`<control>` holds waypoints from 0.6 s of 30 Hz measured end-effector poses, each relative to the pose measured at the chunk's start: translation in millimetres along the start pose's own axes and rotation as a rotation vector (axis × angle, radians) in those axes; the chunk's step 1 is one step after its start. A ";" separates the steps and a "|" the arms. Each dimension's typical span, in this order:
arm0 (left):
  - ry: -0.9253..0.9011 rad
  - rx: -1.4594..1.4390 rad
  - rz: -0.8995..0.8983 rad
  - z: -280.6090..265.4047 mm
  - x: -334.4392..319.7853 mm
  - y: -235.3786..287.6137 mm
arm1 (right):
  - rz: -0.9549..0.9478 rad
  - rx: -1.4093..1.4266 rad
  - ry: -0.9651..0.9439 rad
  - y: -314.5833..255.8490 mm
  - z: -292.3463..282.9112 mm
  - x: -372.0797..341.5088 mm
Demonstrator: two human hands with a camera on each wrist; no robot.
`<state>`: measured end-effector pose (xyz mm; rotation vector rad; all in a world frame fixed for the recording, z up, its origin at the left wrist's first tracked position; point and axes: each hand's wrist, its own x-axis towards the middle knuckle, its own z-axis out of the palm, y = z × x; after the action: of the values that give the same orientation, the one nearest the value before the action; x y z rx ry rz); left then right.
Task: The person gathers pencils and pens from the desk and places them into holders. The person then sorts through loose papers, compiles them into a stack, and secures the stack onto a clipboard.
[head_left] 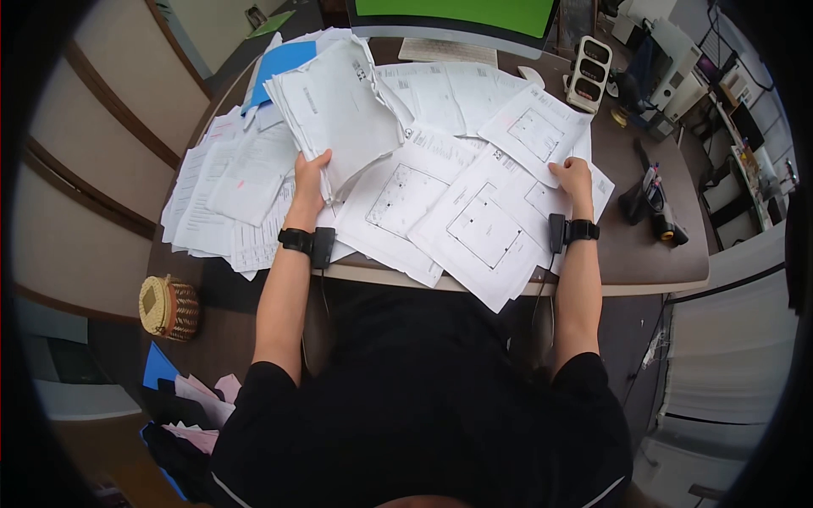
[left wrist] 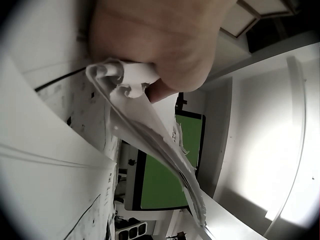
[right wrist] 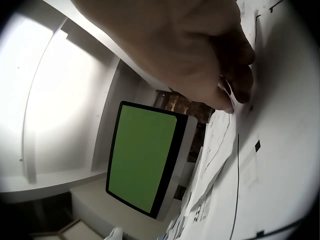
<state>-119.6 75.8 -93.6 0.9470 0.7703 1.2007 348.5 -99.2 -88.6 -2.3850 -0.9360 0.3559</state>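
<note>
My left hand (head_left: 310, 179) grips the lower left edge of a thick stack of papers (head_left: 339, 106), held tilted above the desk. In the left wrist view the stack's edge (left wrist: 150, 137) looks curled and crumpled under the hand (left wrist: 155, 42). My right hand (head_left: 574, 179) pinches the lower edge of a printed sheet (head_left: 533, 127) between thumb and fingers. Near the right hand (right wrist: 200, 60) in the right wrist view, the sheet's edge (right wrist: 220, 160) lifts off the page under it. Below both lie overlapping sheets with rectangular drawings (head_left: 484, 227).
Loose papers (head_left: 224, 182) and a blue folder (head_left: 284, 66) cover the desk's left side. A monitor (head_left: 453, 19), keyboard (head_left: 449, 52), mouse (head_left: 531, 76) and slotted holder (head_left: 589, 74) stand behind. A pen holder (head_left: 648, 199) is at right; a woven basket (head_left: 169, 309) is below left.
</note>
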 end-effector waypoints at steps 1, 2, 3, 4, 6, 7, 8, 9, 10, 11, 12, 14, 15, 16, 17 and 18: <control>0.009 -0.010 0.006 -0.9 0.5 -0.6 | -0.123 0.035 0.155 1.8 4.4 0.6; 0.014 -0.010 0.004 -2.9 0.5 -1.7 | -0.243 0.068 0.305 5.7 8.6 0.0; 0.007 -0.001 0.010 -0.7 -2.1 0.6 | -0.242 0.065 0.301 1.0 6.5 -5.9; -0.001 0.008 0.016 0.7 -3.8 1.2 | -0.280 0.144 0.362 -10.9 0.6 -15.4; 0.004 0.012 0.019 0.7 -1.4 0.2 | -0.321 0.228 0.430 -29.3 -4.2 -21.5; 0.010 0.017 0.020 -0.1 -0.9 -0.5 | -0.343 0.413 0.414 -35.1 -3.1 -20.9; 0.009 0.023 0.014 -1.9 -1.5 -2.0 | -0.356 0.598 0.394 -38.7 -0.1 -25.3; 0.004 0.025 0.013 -1.2 -3.4 -0.9 | -0.347 0.598 0.393 -47.3 2.9 -35.7; -0.001 0.026 0.016 0.2 -3.7 0.6 | -0.294 0.781 0.250 -62.0 5.8 -47.1; -0.005 0.028 0.019 2.1 -3.6 2.1 | -0.243 0.963 0.105 -74.9 9.2 -54.2; -0.005 0.020 0.041 3.9 -4.0 3.6 | -0.203 0.959 -0.015 -78.7 18.9 -56.5; 0.002 0.015 0.057 3.5 -7.4 4.5 | -0.194 1.025 -0.097 -93.9 40.5 -74.3; -0.040 -0.012 0.054 2.9 -9.2 6.0 | -0.192 1.172 -0.212 -101.6 49.7 -83.4; -0.082 -0.039 0.053 2.7 -9.8 7.7 | -0.191 1.317 -0.329 -105.3 55.0 -88.3; -0.079 -0.037 0.057 3.2 -9.1 8.1 | -0.195 1.319 -0.334 -104.8 58.8 -89.2; -0.089 -0.055 0.056 4.2 -8.0 7.6 | -0.196 1.252 -0.389 -103.3 64.6 -88.7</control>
<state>-120.7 67.9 -85.0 0.9753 0.6404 1.2134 200.7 -72.2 -77.6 -1.0872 -0.7356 0.9913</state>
